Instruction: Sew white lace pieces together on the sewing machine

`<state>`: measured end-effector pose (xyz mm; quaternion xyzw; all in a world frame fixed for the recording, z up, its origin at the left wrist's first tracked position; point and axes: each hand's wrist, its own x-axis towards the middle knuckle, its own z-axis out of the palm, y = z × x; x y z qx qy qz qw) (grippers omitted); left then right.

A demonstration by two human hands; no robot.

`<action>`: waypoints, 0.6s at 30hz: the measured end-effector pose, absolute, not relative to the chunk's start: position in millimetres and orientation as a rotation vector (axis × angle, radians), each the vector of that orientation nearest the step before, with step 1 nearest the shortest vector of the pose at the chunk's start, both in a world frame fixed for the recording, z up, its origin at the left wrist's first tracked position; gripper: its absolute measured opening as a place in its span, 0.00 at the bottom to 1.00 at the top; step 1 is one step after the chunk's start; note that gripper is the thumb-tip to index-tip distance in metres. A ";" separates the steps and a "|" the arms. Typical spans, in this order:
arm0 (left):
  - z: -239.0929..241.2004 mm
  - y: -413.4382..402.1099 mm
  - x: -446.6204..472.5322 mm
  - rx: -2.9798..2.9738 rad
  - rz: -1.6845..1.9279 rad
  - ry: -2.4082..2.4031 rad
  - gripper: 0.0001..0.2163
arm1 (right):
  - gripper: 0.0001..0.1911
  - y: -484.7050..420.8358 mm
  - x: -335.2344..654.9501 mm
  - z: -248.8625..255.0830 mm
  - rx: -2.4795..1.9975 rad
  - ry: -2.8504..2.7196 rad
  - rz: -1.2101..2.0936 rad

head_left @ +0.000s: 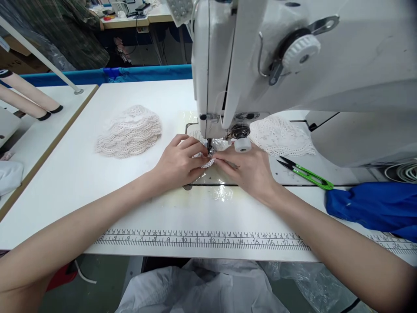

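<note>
Under the needle of a white sewing machine [215, 65] lies a small piece of white lace [208, 164], mostly covered by my fingers. My left hand [182, 161] grips the lace from the left, fingers bent close to the presser foot [210, 147]. From the right, my right hand [249, 167] pinches the lace edge between thumb and fingertips, just beside the foot. A stack of scalloped lace pieces [130, 131] rests on the table to the left. More white lace [282, 135] lies behind my right hand, partly hidden by the machine.
Green-handled thread snips [306, 173] lie right of my right hand, blades toward it. Blue cloth [374, 208] is bunched at the right edge. A printed ruler [208, 240] runs along the table's front. A white rod [42, 56] stands at the left; a person [61, 30] is behind.
</note>
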<state>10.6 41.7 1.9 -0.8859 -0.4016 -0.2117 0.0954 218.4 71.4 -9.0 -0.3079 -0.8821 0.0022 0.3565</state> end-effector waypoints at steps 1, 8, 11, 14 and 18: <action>2.0 40.5 9.8 -2.622 -0.599 -1.142 0.08 | 0.11 71.0 219.0 -8.4 -0.785 -2.291 0.014; 6.2 27.2 11.0 -2.598 -0.447 -0.992 0.10 | 0.10 66.4 224.1 -3.1 -0.715 -2.417 0.011; 6.2 17.9 14.5 -2.575 -0.487 -1.019 0.10 | 0.09 63.9 226.1 -1.7 -0.664 -2.440 -0.089; 5.6 9.3 17.3 -2.559 -0.449 -1.077 0.13 | 0.08 62.2 227.3 -1.2 -0.620 -2.452 -0.157; 4.8 4.4 18.0 -2.527 -0.418 -1.091 0.14 | 0.08 61.7 227.5 -1.4 -0.623 -2.481 -0.165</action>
